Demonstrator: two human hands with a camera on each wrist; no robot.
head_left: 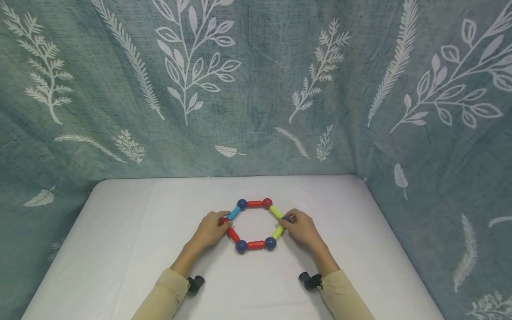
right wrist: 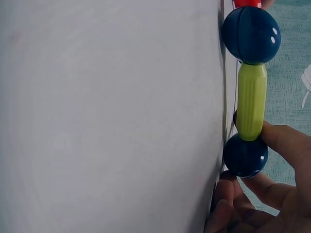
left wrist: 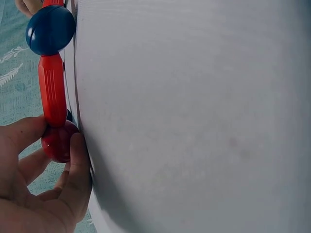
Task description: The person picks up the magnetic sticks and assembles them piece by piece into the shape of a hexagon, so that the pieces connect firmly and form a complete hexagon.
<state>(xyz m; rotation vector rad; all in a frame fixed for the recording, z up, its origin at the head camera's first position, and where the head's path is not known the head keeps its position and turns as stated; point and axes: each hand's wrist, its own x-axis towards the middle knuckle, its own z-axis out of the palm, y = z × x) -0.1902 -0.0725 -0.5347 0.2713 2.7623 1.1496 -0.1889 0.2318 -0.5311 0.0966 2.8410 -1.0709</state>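
A six-sided ring of balls and ribbed rods, apparently magnetic building pieces, lies on the white table in the head view. At its left corner my left hand (head_left: 213, 227) grips a red ball (left wrist: 58, 145) between thumb and fingers. My right hand (head_left: 302, 227) holds the dark blue ball (right wrist: 245, 158) at the right corner, partly hidden by the fingers in the head view. A light blue rod (head_left: 234, 213) and a red rod (left wrist: 52, 90) meet at the left ball. Two yellow-green rods (right wrist: 251, 102) join the right ball. Nearest me, a red rod (head_left: 256, 245) links two blue balls (head_left: 241, 246).
Along the ring's far side a red rod (head_left: 254, 204) joins a blue ball (head_left: 242, 204) and a red ball (head_left: 267, 203). White cloth covers the table (head_left: 132, 249). Behind and beside it hangs a green leaf-patterned curtain (head_left: 256, 98).
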